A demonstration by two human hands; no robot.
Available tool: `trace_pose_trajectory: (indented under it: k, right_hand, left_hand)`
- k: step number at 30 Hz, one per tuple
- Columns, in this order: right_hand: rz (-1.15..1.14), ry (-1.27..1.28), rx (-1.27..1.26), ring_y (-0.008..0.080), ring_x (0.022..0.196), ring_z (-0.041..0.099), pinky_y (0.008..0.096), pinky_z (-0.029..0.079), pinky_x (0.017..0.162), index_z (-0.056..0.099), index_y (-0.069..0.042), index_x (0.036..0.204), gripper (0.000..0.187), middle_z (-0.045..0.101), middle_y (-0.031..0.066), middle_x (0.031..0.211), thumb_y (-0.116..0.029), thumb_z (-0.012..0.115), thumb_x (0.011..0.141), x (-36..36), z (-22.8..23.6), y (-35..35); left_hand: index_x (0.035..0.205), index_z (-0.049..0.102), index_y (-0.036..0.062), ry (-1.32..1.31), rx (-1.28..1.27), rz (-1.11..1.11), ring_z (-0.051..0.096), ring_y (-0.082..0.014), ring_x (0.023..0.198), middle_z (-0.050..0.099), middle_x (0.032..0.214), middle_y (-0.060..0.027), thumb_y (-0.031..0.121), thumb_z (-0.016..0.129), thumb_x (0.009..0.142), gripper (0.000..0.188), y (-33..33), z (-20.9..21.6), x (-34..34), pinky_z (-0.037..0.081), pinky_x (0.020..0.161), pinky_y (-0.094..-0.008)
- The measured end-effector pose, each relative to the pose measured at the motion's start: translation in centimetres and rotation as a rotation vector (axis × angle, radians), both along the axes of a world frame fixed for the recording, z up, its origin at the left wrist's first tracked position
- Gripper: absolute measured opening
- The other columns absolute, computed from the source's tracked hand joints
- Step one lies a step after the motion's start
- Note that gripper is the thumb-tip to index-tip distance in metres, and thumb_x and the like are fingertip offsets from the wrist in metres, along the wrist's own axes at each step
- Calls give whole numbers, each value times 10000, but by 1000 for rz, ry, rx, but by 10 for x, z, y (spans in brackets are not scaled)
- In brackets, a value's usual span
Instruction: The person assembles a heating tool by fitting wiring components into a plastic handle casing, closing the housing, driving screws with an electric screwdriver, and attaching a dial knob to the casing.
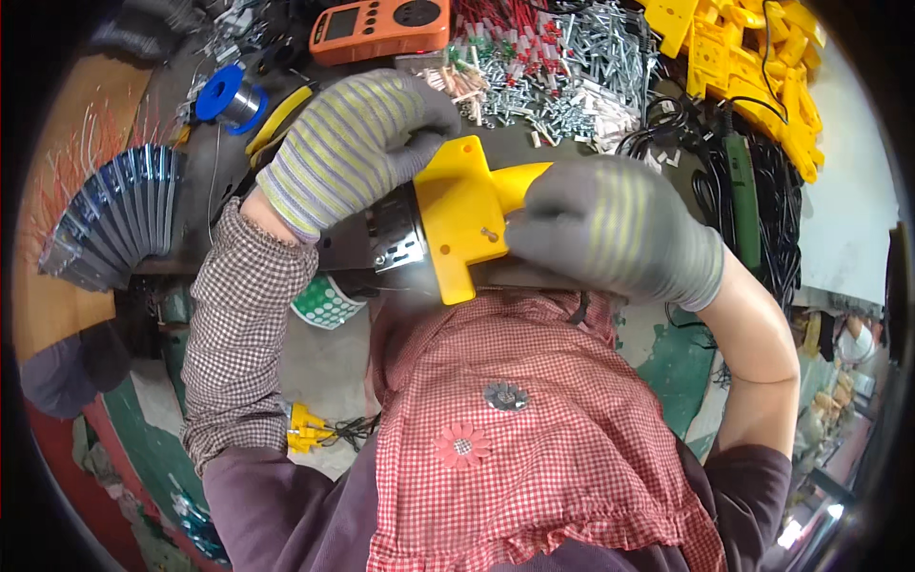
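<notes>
In front of my apron is a yellow plastic housing, with a shiny slotted metal part at its left. Two small screw-like pieces show on its face. My left hand, in a grey and yellow-green striped glove, is closed with curled fingers just above the housing's upper left edge; anything in the fingers is hidden. At the right, my gloved right hand is closed against the housing and its yellow handle-like arm. Motion blurs this hand, and its fingertips are partly hidden.
Behind the hands lie piles of screws, white sleeves and an orange multimeter. Yellow housings, black cables and a green tool crowd the right. Leftward are a blue wire spool and stacked metal parts.
</notes>
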State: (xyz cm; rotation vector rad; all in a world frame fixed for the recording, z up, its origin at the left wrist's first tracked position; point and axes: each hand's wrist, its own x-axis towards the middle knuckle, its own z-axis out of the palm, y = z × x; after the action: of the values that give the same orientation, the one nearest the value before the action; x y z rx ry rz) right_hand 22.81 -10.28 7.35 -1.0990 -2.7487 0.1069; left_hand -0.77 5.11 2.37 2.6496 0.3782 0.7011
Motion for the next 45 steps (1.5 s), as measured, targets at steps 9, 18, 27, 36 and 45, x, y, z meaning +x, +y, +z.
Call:
trace_pose_trajectory:
  k: [9,18,27,36,45]
  right_hand:
    - [-615,898,-348,119,1048,679,287,600,926,682,-30,1243,358,698,26,1165,24,781,903,68,-36,2]
    - [-696,1079,-474,121,997,710,285,606,937,713,-20,1165,384,718,18,1070,12,867,814,69,-33,-15]
    - [-718,1146,-485,124,988,732,273,600,953,722,-13,1143,341,755,38,1028,32,840,827,66,-34,-26]
    - [-772,1082,-858,108,941,711,266,600,860,714,-37,1129,353,738,16,1004,-79,885,822,74,-34,21]
    - [-716,752,-858,104,917,716,274,606,864,748,-60,1118,340,746,28,978,-61,870,801,68,-28,40]
  left_hand:
    - [1046,764,83,650,262,64,725,-353,1019,752,1063,-136,99,791,792,256,15,4,115,582,911,-444]
    - [1467,639,157,1236,261,-22,715,-335,1147,703,1329,-219,249,752,926,561,-7,49,160,578,925,-487]
    - [1003,753,66,621,413,28,736,-359,945,756,941,-147,122,771,800,212,24,-12,119,588,853,-460]
    - [971,719,21,55,-92,104,700,-199,740,716,855,-93,75,774,836,155,2,17,39,557,690,-327]
    - [989,722,40,70,-974,325,607,-45,786,683,871,17,50,779,854,146,-79,9,-37,522,728,-224]
